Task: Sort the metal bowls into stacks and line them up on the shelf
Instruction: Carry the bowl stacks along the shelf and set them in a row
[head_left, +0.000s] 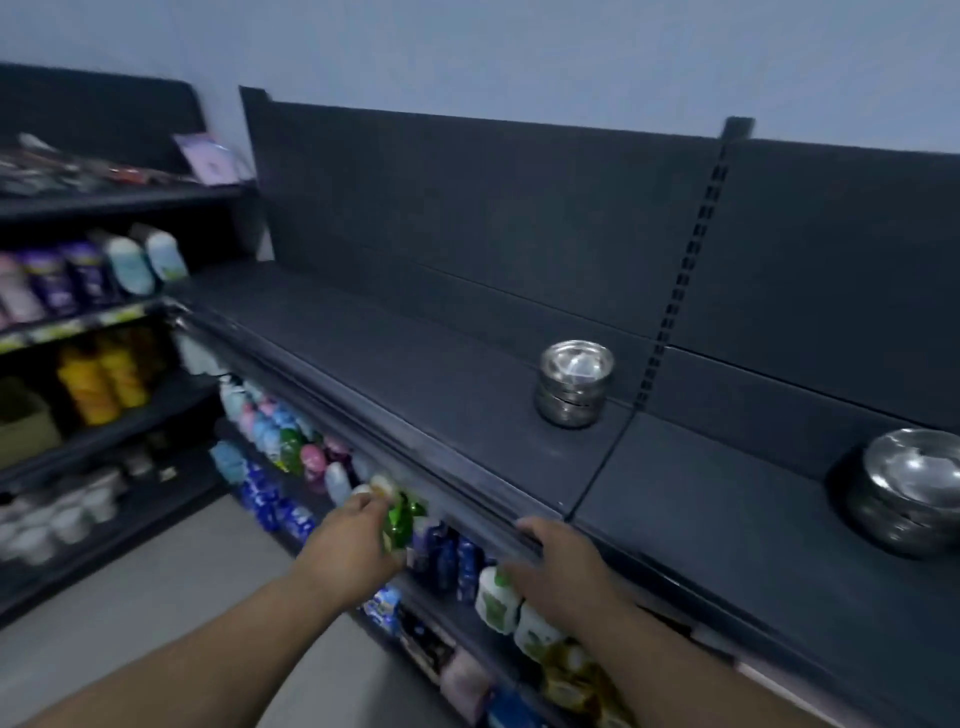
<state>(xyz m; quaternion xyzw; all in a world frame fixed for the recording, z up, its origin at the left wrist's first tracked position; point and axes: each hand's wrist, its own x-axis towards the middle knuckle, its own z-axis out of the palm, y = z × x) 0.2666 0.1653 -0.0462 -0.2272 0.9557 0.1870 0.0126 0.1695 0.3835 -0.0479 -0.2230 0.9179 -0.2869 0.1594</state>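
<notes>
A stack of small metal bowls (573, 384) stands on the dark top shelf (415, 364), near the upright divider. A stack of larger metal bowls (909, 491) sits further right on the same shelf, cut by the frame edge. My left hand (353, 545) hovers below the shelf's front edge, in front of bottles on the lower shelf, fingers loosely bent, holding nothing. My right hand (563, 564) is beside the shelf's front rail, fingers relaxed and empty. Both hands are well apart from the bowls.
Lower shelves hold rows of bottles and packets (291, 441). A second shelving unit (104, 312) with more products stands at the left. The back panel (493, 208) rises behind the top shelf. Grey floor (156, 597) lies below left.
</notes>
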